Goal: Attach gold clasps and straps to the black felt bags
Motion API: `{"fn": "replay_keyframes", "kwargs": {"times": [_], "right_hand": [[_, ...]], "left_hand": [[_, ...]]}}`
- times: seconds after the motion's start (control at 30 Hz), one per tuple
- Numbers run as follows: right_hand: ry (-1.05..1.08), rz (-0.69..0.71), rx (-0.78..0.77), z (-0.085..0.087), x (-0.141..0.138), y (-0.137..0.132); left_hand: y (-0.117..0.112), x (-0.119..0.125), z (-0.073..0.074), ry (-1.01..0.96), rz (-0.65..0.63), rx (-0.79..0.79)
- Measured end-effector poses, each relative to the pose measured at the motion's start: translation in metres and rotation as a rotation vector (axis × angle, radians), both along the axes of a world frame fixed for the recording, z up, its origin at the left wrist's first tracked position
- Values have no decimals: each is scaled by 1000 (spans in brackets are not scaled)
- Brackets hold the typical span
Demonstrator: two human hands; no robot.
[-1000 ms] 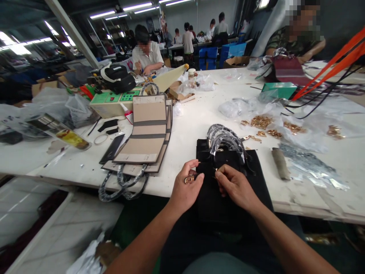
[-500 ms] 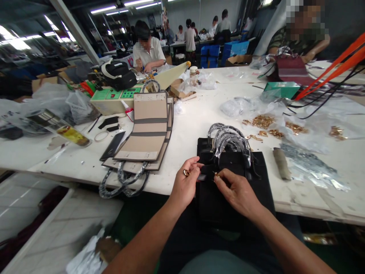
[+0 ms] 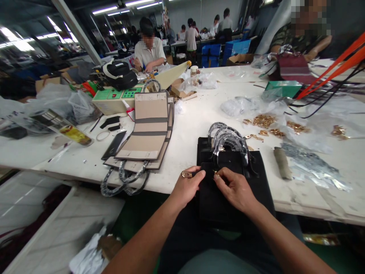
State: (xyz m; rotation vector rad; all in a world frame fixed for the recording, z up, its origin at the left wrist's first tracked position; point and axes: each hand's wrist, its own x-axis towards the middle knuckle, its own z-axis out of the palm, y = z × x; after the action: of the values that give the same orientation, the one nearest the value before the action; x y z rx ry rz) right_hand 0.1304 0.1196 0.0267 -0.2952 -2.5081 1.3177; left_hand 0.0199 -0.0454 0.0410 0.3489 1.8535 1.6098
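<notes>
A black handbag (image 3: 234,198) lies at the table's front edge before me, its looped handles (image 3: 228,139) wrapped in clear plastic. At its left edge is my left hand (image 3: 186,188), fingers bent closed. A gold metal fitting (image 3: 186,174) with a hole in it sticks out between those fingers. My right hand (image 3: 235,188) is closed in a pinch over the bag's front. From its fingertips pokes a small gold metal piece (image 3: 216,173), too small to make out fully.
Beige bag panels (image 3: 141,146) with wrapped handles lie stacked on my left, near a green-topped machine (image 3: 114,99). Gold fittings (image 3: 264,121) are heaped on plastic to the right, behind a grey roll (image 3: 282,163) and silver strips (image 3: 316,171). Two people sit across the table.
The gold fitting in my left hand has turned and shows more of its flat face. A thin dark strip seen earlier at my left fingertips no longer shows. My right hand stays almost still.
</notes>
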Motion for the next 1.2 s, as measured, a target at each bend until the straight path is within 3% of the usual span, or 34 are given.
{"fn": "replay_keyframes", "kwargs": {"times": [0.3, 0.77, 1.0, 1.2], "right_hand": [[-31, -35, 82, -2, -3, -5], [-147, -10, 165, 10, -11, -4], [-255, -29, 206, 16, -17, -6], [-252, -68, 320, 10, -16, -9]], "left_hand": [[1, 1, -7, -66, 39, 78], [0, 1, -13, 39, 4, 79], [-2, 6, -3, 237, -58, 27], [-1, 6, -5, 195, -14, 30]]}}
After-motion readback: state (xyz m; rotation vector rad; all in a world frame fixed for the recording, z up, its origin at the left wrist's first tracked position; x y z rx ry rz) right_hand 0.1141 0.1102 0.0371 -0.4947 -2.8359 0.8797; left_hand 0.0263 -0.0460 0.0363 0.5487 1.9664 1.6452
